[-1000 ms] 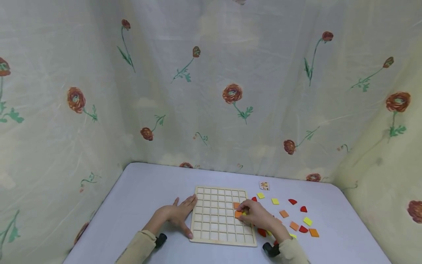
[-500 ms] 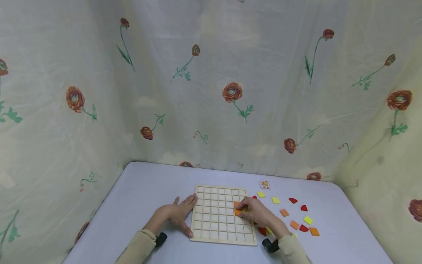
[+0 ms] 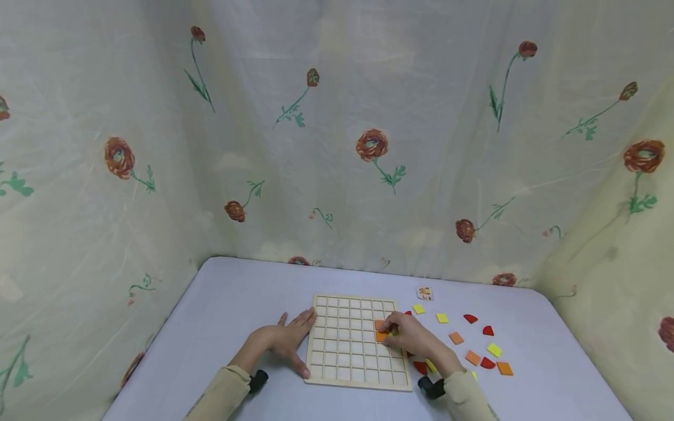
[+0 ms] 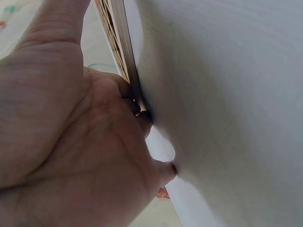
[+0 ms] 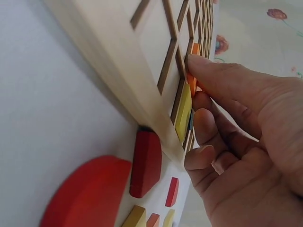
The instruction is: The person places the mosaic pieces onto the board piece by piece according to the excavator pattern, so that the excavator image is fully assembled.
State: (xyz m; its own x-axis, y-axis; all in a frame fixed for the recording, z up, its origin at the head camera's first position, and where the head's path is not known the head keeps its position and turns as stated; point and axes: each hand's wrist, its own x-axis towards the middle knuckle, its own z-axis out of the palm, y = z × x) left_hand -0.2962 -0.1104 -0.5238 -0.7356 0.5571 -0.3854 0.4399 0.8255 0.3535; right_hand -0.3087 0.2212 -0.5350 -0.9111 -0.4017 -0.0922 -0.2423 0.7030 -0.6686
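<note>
A light wooden grid board (image 3: pixel 358 386) lies on the white table. My left hand (image 3: pixel 288 342) is spread flat beside it, fingertips and thumb against its left edge; the left wrist view shows the palm (image 4: pixel 85 151) close to the board's side (image 4: pixel 124 42). Near the board's right edge, my right hand (image 3: pixel 413 339) pinches an orange square tile (image 3: pixel 381 337) between thumb and fingers, over a cell. Another orange tile (image 3: pixel 379 324) sits just beyond it. A yellow tile (image 5: pixel 183 113) lies in the grid beneath the right fingers, mostly hidden from the head view.
Right of the board lie loose yellow squares (image 3: pixel 442 318), orange squares (image 3: pixel 504 369) and red quarter-round pieces (image 3: pixel 487 363). A red piece (image 5: pixel 145 163) stands close by the board's edge. A small picture card (image 3: pixel 424 293) lies at the back. Flowered curtains (image 3: pixel 337 146) surround the table.
The pinched orange tile has shifted slightly toward the far orange tile, with the right hand moving along. The left hand stays at the board's edge. The head view has tilted slightly.
</note>
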